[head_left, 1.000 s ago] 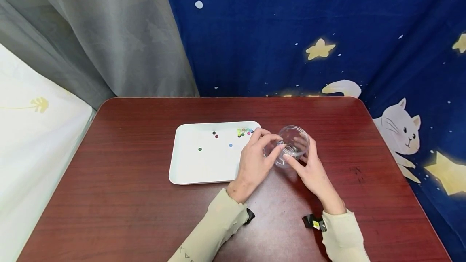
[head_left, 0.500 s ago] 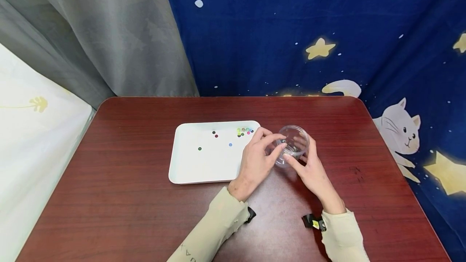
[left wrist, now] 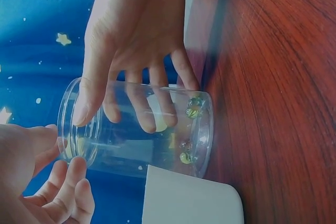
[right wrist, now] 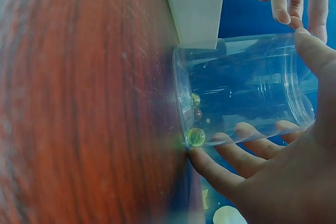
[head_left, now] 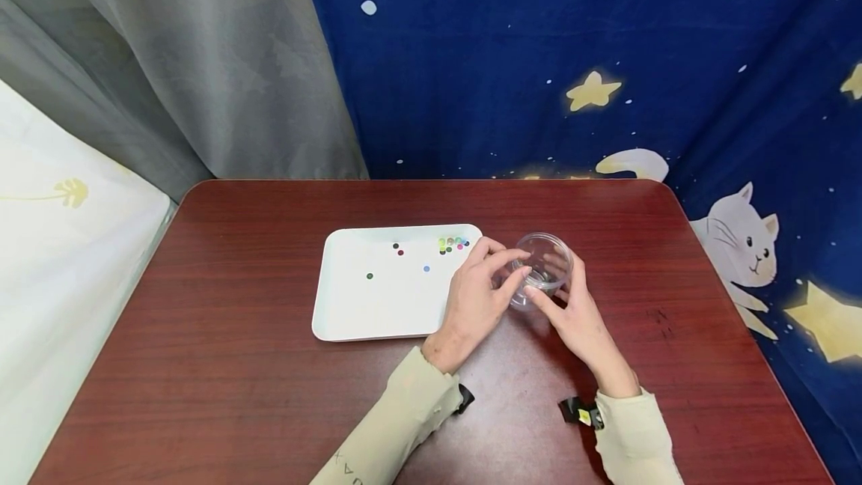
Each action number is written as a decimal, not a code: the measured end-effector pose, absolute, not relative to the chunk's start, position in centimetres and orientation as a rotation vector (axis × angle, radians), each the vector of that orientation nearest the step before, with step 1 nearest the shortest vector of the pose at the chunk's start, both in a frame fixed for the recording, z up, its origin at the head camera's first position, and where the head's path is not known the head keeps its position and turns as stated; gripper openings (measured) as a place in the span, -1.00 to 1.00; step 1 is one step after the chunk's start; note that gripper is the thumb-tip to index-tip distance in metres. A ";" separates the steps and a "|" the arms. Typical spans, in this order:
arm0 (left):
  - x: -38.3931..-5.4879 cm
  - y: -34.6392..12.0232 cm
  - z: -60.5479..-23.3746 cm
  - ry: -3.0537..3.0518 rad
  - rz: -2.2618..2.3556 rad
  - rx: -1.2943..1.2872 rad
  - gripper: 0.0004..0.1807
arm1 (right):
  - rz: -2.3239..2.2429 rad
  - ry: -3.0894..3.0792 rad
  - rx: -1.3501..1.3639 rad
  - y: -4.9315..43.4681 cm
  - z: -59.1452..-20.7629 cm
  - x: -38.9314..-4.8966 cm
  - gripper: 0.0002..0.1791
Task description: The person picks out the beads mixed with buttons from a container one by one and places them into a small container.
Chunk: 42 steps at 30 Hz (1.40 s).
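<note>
A clear plastic jar stands upright and lidless on the table, just right of the white tray. My right hand holds it from the right, thumb at the near side below the rim and fingers spread along the far wall. My left hand reaches over the jar's mouth, thumb and index finger apart with nothing showing between them. Several glass marbles lie at the jar's bottom, among them a yellow-green marble. On the tray, more marbles cluster in the far right corner.
A few loose marbles lie scattered on the tray, including a blue marble and a green marble. The brown wooden table ends at a blue curtain behind and a grey curtain at back left.
One second ago a small marble showed at my left fingertips; now it is gone from between them, thumb and index slightly farther apart over the jar. My right hand and the jar stay put.
</note>
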<state>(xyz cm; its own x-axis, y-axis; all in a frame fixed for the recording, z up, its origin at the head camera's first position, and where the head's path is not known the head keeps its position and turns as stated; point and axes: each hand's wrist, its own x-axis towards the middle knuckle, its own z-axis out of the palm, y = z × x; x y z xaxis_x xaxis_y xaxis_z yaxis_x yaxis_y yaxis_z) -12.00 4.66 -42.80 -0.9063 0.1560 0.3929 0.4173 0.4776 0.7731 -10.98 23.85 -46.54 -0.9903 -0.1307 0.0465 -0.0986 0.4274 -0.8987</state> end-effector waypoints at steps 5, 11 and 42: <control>-11.9 4.6 -42.7 -2.459 -1.401 -0.486 -0.79 | -1.648 2.628 -0.206 23.8 -46.6 -10.9 -0.08; -12.0 4.1 -42.8 -2.431 -1.398 -0.447 -0.80 | -1.665 2.628 -0.223 23.8 -46.6 -10.8 -0.08; -14.3 -0.9 -44.5 -2.722 -1.059 -0.191 -0.78 | -1.669 2.633 -0.207 23.7 -46.5 -10.8 -0.08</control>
